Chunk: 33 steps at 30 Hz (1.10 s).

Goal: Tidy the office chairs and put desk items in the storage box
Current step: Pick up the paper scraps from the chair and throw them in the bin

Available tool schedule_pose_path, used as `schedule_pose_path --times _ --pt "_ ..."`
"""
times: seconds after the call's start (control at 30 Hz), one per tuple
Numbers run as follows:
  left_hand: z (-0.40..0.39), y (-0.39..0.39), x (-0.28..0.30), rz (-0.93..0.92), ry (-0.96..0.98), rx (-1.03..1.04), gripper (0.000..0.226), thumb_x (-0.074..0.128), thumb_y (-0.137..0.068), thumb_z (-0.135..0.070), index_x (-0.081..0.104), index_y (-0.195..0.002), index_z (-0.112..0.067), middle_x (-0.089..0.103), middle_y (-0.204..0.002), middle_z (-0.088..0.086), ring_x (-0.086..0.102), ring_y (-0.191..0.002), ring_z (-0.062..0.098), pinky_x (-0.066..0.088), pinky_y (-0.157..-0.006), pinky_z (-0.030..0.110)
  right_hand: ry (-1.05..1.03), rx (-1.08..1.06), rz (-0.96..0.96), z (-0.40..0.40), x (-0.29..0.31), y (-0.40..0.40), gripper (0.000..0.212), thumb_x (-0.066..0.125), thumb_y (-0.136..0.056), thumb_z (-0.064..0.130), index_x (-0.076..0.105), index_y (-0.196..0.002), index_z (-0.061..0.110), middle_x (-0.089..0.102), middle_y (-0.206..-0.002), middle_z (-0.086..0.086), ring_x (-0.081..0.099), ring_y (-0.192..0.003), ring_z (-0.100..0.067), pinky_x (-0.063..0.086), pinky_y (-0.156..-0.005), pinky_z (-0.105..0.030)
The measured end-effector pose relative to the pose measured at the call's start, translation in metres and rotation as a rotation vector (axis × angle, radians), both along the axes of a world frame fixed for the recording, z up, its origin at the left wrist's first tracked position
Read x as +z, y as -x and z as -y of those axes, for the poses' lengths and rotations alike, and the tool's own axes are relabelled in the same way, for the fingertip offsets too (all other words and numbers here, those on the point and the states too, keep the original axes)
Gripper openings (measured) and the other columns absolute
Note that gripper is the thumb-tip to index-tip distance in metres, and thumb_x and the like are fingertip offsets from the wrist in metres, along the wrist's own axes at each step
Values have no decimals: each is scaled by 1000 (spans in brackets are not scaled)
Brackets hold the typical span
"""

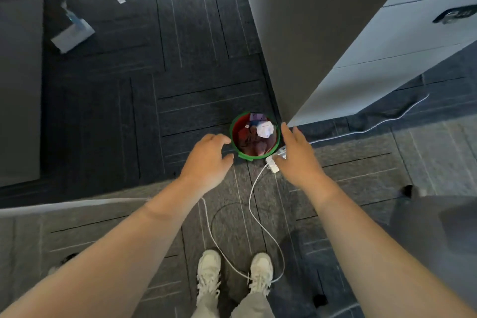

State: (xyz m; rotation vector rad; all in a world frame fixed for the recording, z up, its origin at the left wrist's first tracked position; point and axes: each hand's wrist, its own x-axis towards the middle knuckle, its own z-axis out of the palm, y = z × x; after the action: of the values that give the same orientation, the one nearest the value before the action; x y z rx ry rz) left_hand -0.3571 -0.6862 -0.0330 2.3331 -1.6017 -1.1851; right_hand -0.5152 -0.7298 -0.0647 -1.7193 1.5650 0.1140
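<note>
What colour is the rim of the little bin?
Green, around the bin; head view.

An office: dark grey carpet tiles [196, 64] cover the floor, a white drawer pedestal [387, 59] stands beside a desk panel [304, 28], and power cables [260, 224] trail past a small waste bin [233, 134].

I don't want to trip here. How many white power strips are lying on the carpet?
2: one power strip beside the round bin, partly under the right hand; another power strip at upper left. Furniture may hide others.
</note>
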Motion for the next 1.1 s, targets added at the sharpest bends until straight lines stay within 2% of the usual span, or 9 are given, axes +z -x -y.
schedule_pose_path --times 0.1,0.2,0.37,0.5,0.7,0.87,1.1 --pt "4 -1 12 19 37 -93 39 48 -92 -19 44 -130 -10 45 -138 11 44 -125 25 40 -100 34 11 -104 -16 -16 13 9 47 48 -91 12 35 -137 5 37 -143 -20 36 -130 -34 34 -106 -39" --pt "8 9 34 44 96 -211 39 49 -91 -18 46 -129 -9 49 -134 13 46 -123 27 41 -100 37 44 -213 -42 -34 39 25 35 46 -93 15 48 -126 5 47 -133 -17 47 -118 -32 42 -95 -39" --pt "12 57 76 57 205 -439 33 50 -90 -16 50 -122 -7 54 -125 14 49 -116 29 45 -95 40 109 -400 -109 -66 92 77 33 45 -94 19 48 -125 10 47 -134 -11 50 -115 -28 44 -91 -39" --pt "7 123 110 -16 274 -620 34 48 -90 -17 48 -123 -7 54 -125 12 48 -115 28 43 -94 40 133 -607 -168 -109 130 142 33 47 -93 20 50 -123 9 49 -132 -12 51 -115 -29 44 -92 -37" --pt "-24 232 139 -81 280 -893 36 47 -91 -20 47 -126 -11 50 -132 9 44 -122 27 41 -97 41 102 -943 -231 -200 167 243 34 49 -90 12 51 -123 5 50 -132 -17 47 -121 -31 38 -97 -35" --pt "-57 323 130 -81 230 -1104 37 45 -91 -19 45 -128 -11 47 -135 10 45 -122 27 43 -100 43 99 -1164 -262 -265 157 315 33 51 -86 8 53 -118 6 51 -130 -15 51 -115 -32 44 -90 -37" --pt "-78 440 76 3 161 -1237 38 46 -92 -22 44 -128 -10 46 -135 9 42 -124 27 40 -99 40 -13 -1232 -280 -293 89 402 44 50 -88 12 41 -131 11 41 -134 -14 45 -120 -34 45 -88 -39"
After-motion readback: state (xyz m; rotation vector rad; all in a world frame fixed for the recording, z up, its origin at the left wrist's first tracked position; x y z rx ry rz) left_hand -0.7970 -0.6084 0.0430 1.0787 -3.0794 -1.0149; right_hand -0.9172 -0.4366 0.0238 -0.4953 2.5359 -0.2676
